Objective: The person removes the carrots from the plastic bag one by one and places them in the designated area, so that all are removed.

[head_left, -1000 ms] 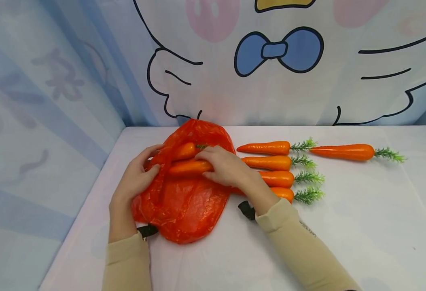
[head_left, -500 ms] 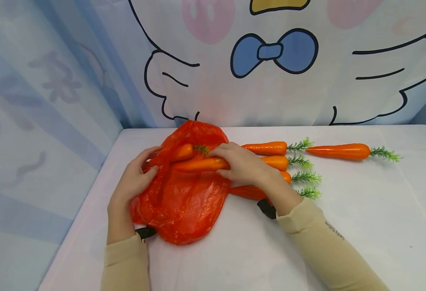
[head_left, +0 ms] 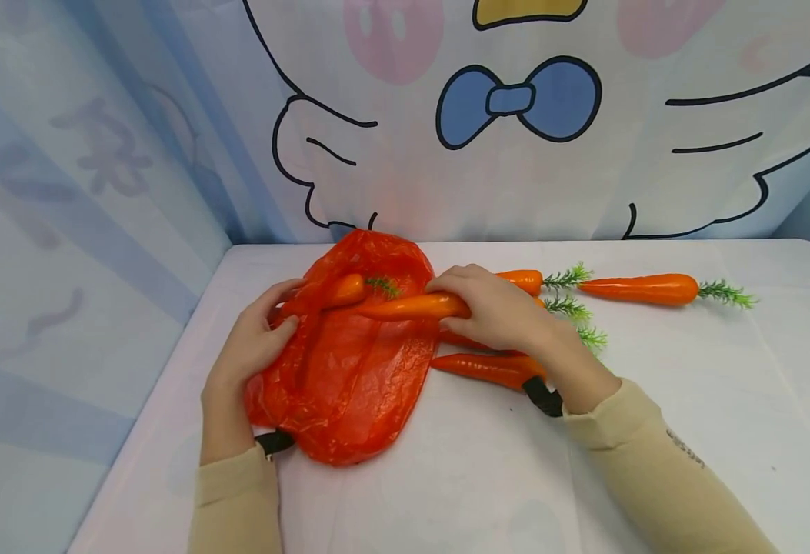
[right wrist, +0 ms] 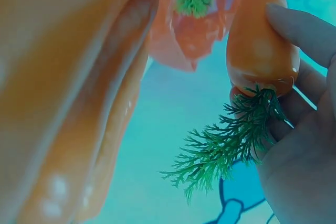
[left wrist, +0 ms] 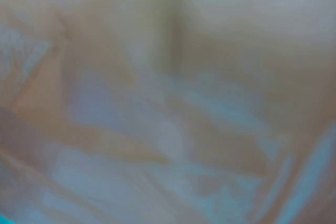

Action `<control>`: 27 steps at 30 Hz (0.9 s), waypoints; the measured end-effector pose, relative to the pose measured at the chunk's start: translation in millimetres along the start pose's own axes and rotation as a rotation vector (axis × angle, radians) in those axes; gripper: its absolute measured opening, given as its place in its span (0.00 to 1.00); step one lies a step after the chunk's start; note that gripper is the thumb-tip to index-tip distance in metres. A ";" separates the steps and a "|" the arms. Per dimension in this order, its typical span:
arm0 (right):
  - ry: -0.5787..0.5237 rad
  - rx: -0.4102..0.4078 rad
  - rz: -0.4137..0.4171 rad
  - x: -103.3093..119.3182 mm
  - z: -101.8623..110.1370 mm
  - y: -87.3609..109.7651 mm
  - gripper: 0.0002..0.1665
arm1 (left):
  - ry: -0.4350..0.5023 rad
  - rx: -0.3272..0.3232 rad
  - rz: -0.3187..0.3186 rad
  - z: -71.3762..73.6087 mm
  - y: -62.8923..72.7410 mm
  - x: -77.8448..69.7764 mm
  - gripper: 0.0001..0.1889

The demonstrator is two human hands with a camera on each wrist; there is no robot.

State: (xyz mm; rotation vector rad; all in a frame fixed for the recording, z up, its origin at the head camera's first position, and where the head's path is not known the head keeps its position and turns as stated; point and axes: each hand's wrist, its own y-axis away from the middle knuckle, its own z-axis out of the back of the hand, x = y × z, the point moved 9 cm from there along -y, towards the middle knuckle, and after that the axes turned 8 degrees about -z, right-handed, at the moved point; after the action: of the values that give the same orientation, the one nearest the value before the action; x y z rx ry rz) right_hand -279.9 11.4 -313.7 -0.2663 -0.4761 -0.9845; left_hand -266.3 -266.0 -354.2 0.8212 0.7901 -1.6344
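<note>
A crumpled red plastic bag (head_left: 338, 385) lies on the table, and my left hand (head_left: 255, 338) grips its left edge. One carrot (head_left: 345, 292) lies in the bag's mouth, its green top showing. My right hand (head_left: 491, 308) holds another carrot (head_left: 411, 308) by its thick end, the tip pointing left over the bag. In the right wrist view, thumb and fingers close round this carrot (right wrist: 262, 40), with its leafy top (right wrist: 231, 140) hanging free. The left wrist view is a blur close against the bag (left wrist: 168, 129).
Several loose carrots lie right of the bag, partly behind my right hand and forearm; the nearest carrot (head_left: 481, 368) points at the bag. A further carrot (head_left: 643, 289) lies farther right on the white table (head_left: 688, 400). A printed curtain (head_left: 515, 185) stands behind.
My right hand has moved right, drawing the held carrot along, so more of it shows outside the bag's folds. My left hand stays on the bag.
</note>
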 end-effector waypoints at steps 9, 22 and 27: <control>-0.006 -0.012 -0.059 -25.6 16.3 16.1 0.24 | 0.034 0.004 0.022 -0.6 1.3 -1.2 0.28; 0.047 -0.034 -0.102 -60.3 45.5 43.8 0.26 | 0.019 0.001 0.015 -0.2 0.5 2.5 0.28; 0.054 -0.059 -0.105 -74.6 56.5 55.0 0.27 | 0.021 0.005 0.021 -0.9 0.9 2.6 0.28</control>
State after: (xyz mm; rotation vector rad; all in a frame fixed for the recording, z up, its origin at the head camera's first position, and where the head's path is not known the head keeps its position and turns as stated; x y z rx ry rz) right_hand -282.7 119.2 -302.2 -0.2693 -0.4153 -1.1071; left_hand -265.8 -266.8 -356.9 0.8492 0.7896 -1.6120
